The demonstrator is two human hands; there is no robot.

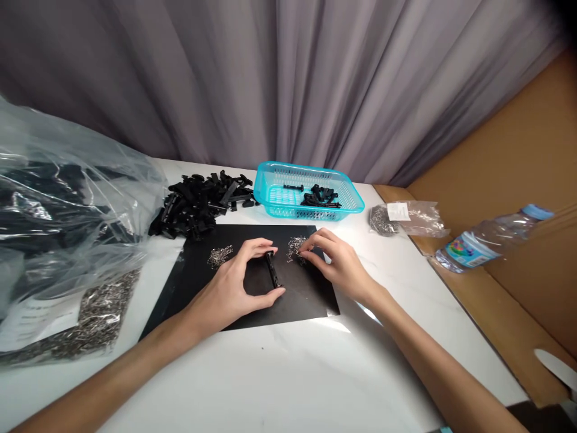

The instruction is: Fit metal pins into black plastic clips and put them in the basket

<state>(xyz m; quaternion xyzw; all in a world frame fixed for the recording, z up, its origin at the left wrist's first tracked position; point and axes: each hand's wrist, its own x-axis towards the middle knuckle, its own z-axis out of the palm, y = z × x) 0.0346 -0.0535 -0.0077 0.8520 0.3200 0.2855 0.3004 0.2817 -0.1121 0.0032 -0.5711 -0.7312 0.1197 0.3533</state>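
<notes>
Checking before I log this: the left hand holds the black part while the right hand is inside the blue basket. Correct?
No: the head view shows the right hand at a pile of small metal pieces, not inside the blue basket. The left hand holds the black part.

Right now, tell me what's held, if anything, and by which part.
The left hand holds a black part by its two ends; whether the right hand grips anything cannot be told.

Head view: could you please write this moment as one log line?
left hand: grips black part by its ends | right hand: fingertips at right pin pile | left pin pile: on mat
</notes>
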